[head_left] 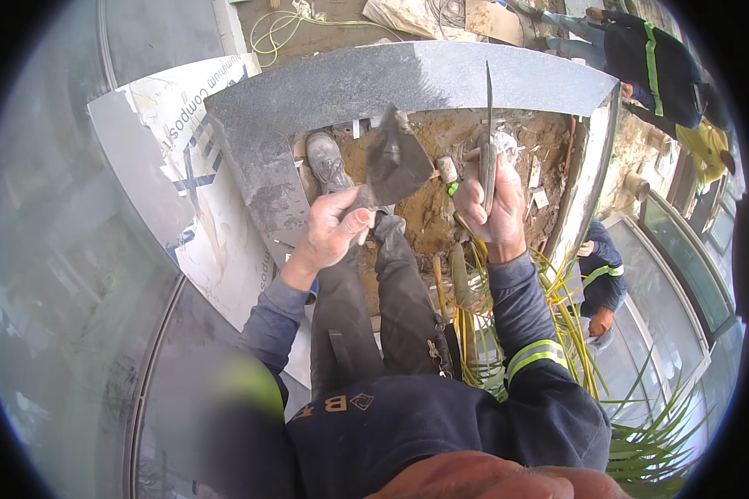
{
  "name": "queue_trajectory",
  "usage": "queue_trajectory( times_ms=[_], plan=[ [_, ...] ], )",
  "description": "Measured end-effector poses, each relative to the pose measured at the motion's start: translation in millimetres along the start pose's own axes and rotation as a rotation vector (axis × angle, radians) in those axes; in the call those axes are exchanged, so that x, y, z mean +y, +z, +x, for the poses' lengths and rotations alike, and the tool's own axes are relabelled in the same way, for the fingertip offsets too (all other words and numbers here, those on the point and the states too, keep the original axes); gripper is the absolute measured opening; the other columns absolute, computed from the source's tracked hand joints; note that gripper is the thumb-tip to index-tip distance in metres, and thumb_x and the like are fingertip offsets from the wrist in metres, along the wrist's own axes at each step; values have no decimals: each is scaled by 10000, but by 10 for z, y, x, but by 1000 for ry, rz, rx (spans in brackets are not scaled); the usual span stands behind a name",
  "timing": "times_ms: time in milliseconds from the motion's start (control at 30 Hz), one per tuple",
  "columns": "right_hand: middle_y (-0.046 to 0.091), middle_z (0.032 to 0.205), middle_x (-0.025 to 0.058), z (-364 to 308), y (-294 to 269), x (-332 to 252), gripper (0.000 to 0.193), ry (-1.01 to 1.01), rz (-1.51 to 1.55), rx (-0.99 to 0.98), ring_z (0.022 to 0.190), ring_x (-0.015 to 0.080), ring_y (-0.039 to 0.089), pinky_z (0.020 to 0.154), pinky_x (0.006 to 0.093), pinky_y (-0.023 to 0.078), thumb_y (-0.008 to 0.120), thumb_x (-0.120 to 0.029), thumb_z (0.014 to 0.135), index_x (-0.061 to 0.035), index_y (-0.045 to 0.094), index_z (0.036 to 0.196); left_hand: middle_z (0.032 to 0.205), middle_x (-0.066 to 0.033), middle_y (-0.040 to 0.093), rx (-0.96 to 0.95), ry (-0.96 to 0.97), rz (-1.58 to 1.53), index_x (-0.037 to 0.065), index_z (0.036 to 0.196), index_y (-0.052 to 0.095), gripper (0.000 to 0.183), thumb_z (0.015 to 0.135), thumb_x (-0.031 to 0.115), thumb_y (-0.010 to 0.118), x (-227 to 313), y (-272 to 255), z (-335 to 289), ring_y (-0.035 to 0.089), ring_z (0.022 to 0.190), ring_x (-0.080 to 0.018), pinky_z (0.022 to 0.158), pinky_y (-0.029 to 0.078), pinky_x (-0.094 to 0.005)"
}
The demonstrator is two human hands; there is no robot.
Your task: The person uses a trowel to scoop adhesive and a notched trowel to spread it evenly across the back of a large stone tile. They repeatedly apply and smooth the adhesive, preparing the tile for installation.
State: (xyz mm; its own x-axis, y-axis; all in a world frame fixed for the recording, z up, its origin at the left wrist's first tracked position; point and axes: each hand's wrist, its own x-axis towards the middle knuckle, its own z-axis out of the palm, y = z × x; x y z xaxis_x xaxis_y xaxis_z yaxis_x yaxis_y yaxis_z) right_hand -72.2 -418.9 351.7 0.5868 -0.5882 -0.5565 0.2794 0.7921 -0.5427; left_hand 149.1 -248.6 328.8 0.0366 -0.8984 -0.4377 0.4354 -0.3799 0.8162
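**Two blades held side by side above the sandy pit**

A broad trowel (394, 158) is clasped in the left hand (329, 233), its blade angled up and right. A thin scraper (488, 141), edge-on and upright, is gripped in the right hand (495, 208), just beside the trowel.

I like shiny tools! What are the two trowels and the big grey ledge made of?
The left trowel looks like dull grey metal, smeared with what may be mortar. The right trowel, seen edge-on, is thin and probably metal too. The ledge looks like polished stone, maybe granite: speckled grey with a soft sheen.
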Motion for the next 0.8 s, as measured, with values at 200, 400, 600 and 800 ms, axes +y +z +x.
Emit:
queue_trajectory(
  times_ms=[200, 400, 600, 800],
  plan=[
    [593, 666, 62, -328, -57, 440, 533, 176, 48, -152, 436, 89, 462, 395, 236, 348, 531, -509, 1060, 17, 620, 1071, 769, -49, 620, -123, -80, -262, -64, 1130, 652, 640, 1010, 562, 593, -9, 520, 27, 567, 575, -95, 498, 430, -245],
    [611, 680, 66, -738, -736, 663, 400, 251, -197, -66, 474, 90, 517, 429, 229, 388, 555, -379, 1081, 9, 649, 1094, 788, -61, 626, 248, 10, -57, -73, 1146, 648, 625, 1016, 536, 606, -179, 184, -83, 558, 581, -108, 515, 449, -248],
    [685, 840, 206, -38, -1774, 1694, 320, -86, -1287, -179, 748, 341, 697, 677, 404, 520, 617, -218, 1026, 53, 613, 1195, 795, -65, 614, 829, 123, 180, -70, 1169, 619, 586, 1035, 500, 600, -767, -129, -614, 570, 594, -119, 514, 458, -257],
    [685, 1086, 308, 795, -1941, 3214, 290, 128, -1179, -158, 1050, 486, 642, 884, 526, 515, 560, -224, 1008, 21, 652, 1135, 803, -75, 573, 962, 12, 230, -82, 1261, 531, 581, 1060, 462, 566, -1298, -359, -842, 549, 567, -142, 499, 443, -251]
  ],
)
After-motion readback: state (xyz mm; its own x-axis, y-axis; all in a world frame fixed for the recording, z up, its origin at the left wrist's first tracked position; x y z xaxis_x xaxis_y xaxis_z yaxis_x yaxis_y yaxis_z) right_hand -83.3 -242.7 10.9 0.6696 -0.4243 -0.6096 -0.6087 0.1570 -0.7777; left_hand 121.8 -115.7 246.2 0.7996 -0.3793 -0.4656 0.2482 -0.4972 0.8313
